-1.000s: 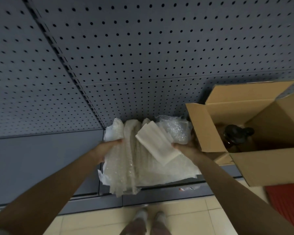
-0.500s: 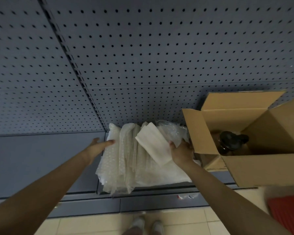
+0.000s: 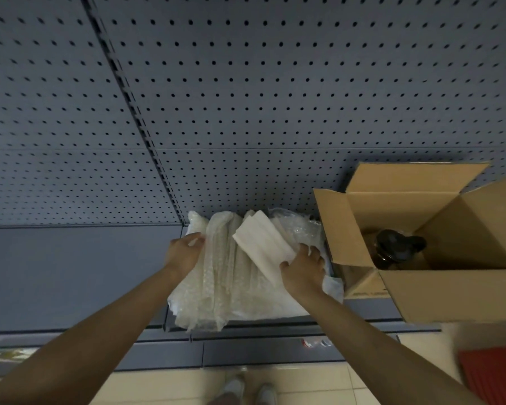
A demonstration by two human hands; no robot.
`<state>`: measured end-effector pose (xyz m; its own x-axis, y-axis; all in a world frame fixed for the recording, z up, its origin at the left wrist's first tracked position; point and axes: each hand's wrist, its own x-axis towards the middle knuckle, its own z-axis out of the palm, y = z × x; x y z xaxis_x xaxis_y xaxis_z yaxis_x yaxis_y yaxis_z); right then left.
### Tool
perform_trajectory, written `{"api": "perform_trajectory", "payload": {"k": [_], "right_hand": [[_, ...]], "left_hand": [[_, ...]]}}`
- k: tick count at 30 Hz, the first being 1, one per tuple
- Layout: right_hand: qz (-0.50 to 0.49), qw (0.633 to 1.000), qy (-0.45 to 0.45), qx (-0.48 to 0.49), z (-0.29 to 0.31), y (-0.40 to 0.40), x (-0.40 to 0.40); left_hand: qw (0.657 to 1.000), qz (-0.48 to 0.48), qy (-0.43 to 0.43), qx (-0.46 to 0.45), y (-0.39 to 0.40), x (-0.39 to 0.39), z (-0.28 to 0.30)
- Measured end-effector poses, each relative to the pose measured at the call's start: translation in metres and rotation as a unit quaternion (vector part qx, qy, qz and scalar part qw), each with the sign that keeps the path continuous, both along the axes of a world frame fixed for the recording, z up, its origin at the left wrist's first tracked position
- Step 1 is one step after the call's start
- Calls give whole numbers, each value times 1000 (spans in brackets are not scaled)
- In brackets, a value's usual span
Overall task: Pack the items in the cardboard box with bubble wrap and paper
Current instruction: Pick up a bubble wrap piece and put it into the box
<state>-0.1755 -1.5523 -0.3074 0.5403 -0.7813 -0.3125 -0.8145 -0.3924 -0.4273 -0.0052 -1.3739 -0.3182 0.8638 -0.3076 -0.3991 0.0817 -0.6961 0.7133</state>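
A crumpled pile of bubble wrap [image 3: 231,287] lies on the grey shelf, with a folded white paper [image 3: 260,244] on top of it. My left hand [image 3: 184,254] pinches the pile's left edge. On the pile's right side rests my right hand [image 3: 303,273], fingers spread, touching the paper's near end. Right of the pile stands the open cardboard box [image 3: 450,296], its flaps up. A dark brown bottle [image 3: 398,249] with a black cap sits inside the box.
A grey pegboard wall [image 3: 246,97] rises behind the shelf [image 3: 70,273]. Below the shelf edge are beige floor tiles and my feet [image 3: 246,390]. Something red [image 3: 491,372] lies on the floor at the lower right, under the box.
The pile, held up by both hands a second ago, now lies on the shelf. My left hand let go, then returned to the left edge. My right hand has spread over the pile's right side.
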Motion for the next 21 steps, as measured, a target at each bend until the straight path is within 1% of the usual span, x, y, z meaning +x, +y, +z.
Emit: {"api": "perform_trajectory", "payload": {"k": [4,10,15,21], "right_hand": [[-6,1000,-11,13,0,-1,-2],[-9,999,-30,14,1,-4,-3],[-1,1000,-26,10,4,-4,4],[7,1000,-25,-4,10,1,20]], "left_hand": [[999,-19,28,36,12,6,-7],[996,52,71,27,18,10,-12],[995,52,54,72,22,14,-2],[994,71,13,84,51,30,27]]}}
